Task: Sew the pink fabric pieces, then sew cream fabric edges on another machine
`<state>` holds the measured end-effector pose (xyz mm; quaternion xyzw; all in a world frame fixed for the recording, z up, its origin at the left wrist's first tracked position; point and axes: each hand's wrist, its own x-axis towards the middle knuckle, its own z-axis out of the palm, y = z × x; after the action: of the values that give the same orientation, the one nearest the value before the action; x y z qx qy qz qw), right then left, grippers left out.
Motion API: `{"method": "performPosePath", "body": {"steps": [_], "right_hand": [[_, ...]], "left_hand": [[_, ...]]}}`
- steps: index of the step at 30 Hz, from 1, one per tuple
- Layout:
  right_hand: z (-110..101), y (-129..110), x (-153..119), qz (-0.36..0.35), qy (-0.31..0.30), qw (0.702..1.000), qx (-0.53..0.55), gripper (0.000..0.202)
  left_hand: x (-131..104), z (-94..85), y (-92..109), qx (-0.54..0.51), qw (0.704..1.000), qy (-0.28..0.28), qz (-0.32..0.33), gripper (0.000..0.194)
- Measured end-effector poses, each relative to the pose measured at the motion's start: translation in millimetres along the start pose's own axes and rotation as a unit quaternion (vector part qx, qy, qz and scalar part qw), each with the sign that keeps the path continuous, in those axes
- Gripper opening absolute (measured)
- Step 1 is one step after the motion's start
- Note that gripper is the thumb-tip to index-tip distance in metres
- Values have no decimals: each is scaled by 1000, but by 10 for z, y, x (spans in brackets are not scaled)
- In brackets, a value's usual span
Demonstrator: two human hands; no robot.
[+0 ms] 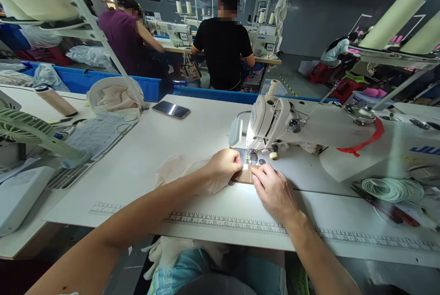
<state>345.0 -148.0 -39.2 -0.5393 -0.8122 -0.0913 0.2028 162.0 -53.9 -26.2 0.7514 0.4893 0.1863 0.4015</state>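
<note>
My left hand (225, 163) is closed in a pinch just in front of the needle area of a white sewing machine (263, 123). What its fingertips hold is hidden. A small white piece (245, 166) lies beside those fingertips, over a flat brown plate (243, 177). Pale beige cloth (178, 170) spreads on the table under my left wrist and forearm. From the other side, my right hand (274, 189) reaches the right edge of the brown plate, fingers bent and close together. Anything between its fingertips is too small to make out.
A phone (171, 109) lies behind the cloth. At left stand a green fan (37, 132), a tumbler (55, 101) and a white bowl (115, 93) with cloth. Coiled pale cord (393, 189) and red-handled scissors (398, 215) lie at right. Co-workers sit beyond the blue trough (213, 93).
</note>
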Motion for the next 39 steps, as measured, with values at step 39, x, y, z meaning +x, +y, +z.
{"method": "performPosePath", "body": {"steps": [39], "right_hand": [[101,187,65,29,49,998,-34,31]], "left_hand": [[-257,273,-123,396,862,59,312,22]]}}
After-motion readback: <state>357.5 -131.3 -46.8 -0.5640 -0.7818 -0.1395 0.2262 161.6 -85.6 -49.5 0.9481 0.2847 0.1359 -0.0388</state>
